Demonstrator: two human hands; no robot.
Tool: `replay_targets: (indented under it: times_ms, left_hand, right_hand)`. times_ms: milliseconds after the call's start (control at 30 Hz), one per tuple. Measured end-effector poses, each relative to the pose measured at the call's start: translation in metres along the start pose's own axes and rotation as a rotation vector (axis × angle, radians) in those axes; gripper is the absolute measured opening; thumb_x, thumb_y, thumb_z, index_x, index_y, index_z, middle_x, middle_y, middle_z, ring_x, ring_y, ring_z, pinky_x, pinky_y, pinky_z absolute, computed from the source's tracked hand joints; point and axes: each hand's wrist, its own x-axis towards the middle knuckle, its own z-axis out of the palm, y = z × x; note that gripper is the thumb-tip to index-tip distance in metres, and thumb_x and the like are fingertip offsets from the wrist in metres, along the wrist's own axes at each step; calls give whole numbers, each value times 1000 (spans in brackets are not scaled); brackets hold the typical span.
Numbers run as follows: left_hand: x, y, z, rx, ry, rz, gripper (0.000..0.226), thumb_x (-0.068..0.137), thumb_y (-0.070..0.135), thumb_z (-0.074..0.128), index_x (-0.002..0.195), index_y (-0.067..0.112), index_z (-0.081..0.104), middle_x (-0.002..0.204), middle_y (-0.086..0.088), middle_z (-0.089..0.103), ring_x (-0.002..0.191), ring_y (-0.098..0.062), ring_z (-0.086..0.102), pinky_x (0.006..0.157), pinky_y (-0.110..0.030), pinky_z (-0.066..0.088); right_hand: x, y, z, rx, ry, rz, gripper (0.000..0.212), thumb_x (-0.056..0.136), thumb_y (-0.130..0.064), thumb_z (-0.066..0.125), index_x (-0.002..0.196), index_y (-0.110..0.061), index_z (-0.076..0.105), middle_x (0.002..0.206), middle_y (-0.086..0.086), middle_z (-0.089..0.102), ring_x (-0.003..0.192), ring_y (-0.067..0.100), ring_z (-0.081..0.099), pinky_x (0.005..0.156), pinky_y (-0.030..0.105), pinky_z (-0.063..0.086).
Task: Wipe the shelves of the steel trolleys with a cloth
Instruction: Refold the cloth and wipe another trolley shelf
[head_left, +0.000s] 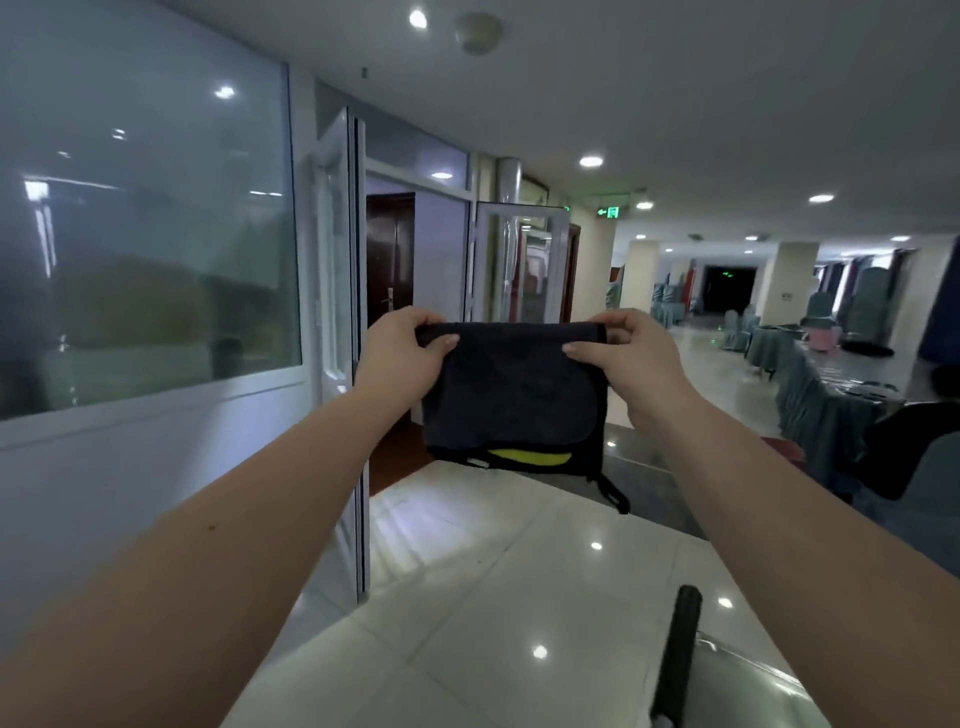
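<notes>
A dark cloth (511, 395), folded, with a yellow-green patch near its lower edge, hangs in the air at chest height in front of me. My left hand (402, 353) pinches its top left corner. Its top right corner is pinched by my right hand (631, 358). Both arms are stretched forward. At the bottom right I see a black handle bar (680, 649) and a piece of shiny steel surface (748, 691), probably part of a trolley; the remainder lies outside the frame.
A glass wall (156, 249) and an open white-framed door (337, 322) stand on the left. Glossy white floor tiles (467, 582) lie below. Cloth-covered tables (821, 395) and chairs stand at the right, with a hall behind them.
</notes>
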Motion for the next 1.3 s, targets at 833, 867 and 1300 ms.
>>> replay_targets:
  times_ms: [833, 867, 1300]
  left_hand:
    - [228, -356, 282, -194, -361, -135, 17, 78, 30, 80, 81, 36, 64, 79, 17, 68, 78, 1, 64, 71, -19, 51]
    - [235, -373, 299, -189, -374, -135, 17, 78, 30, 79, 81, 37, 64, 79, 18, 67, 78, 3, 63, 71, -18, 49]
    - [341, -481, 578, -320, -837, 135, 32, 85, 2, 64, 86, 34, 60, 87, 16, 63, 84, 2, 57, 76, -8, 38]
  right_hand:
    - [290, 355, 101, -179, 227, 67, 37, 70, -10, 86, 88, -33, 64, 89, -10, 68, 80, 4, 63, 68, 24, 55]
    - [302, 373, 103, -171, 236, 90, 37, 69, -9, 86, 88, -32, 65, 86, -12, 68, 78, 2, 64, 66, 21, 54]
    - [413, 545, 60, -355, 614, 333, 35, 72, -8, 81, 84, -37, 64, 88, -14, 68, 76, 11, 67, 69, 30, 57]
